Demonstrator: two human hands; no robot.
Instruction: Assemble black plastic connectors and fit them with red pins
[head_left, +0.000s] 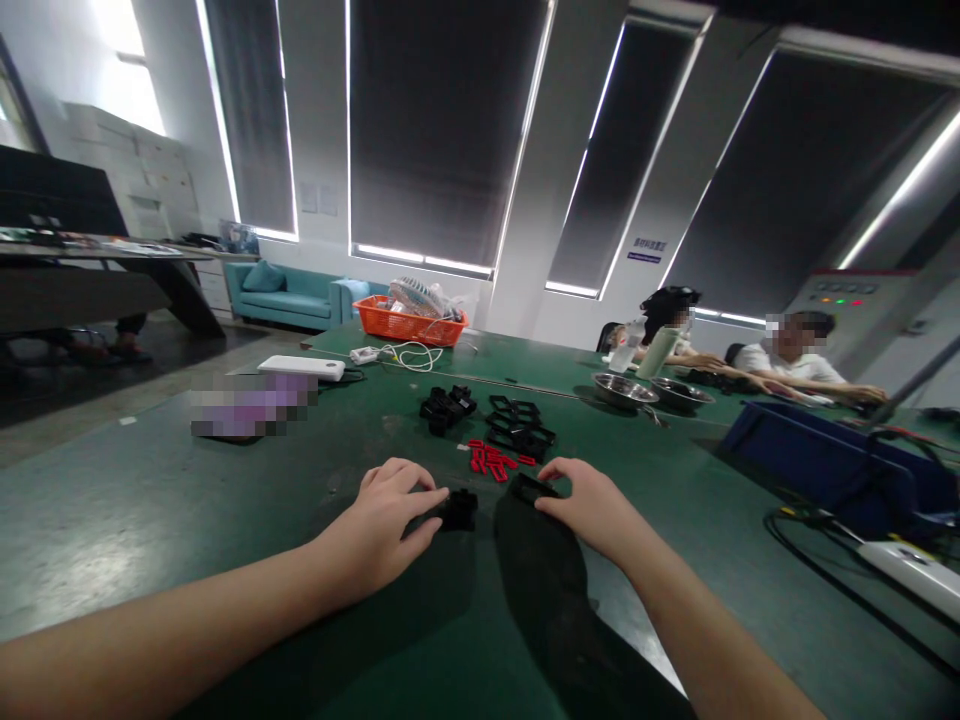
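My left hand (386, 520) rests on the green table (150, 520), fingers curled round a small black plastic part (459, 510). My right hand (589, 505) lies just to its right, fingertips pinching a black plastic frame (531, 487). Beyond both hands lie several small red pieces (491, 461), a pile of black frames (519, 425) and a cluster of black parts (446, 406). A dark patch (544, 590) lies on the table under my right wrist.
An orange basket (409, 324), a white power strip (301, 367) and a charger cable (409, 353) sit at the far end. Two steel bowls (622, 390) and two seated people (787, 355) are far right. A blue box (817, 460) and cables (840, 560) lie right.
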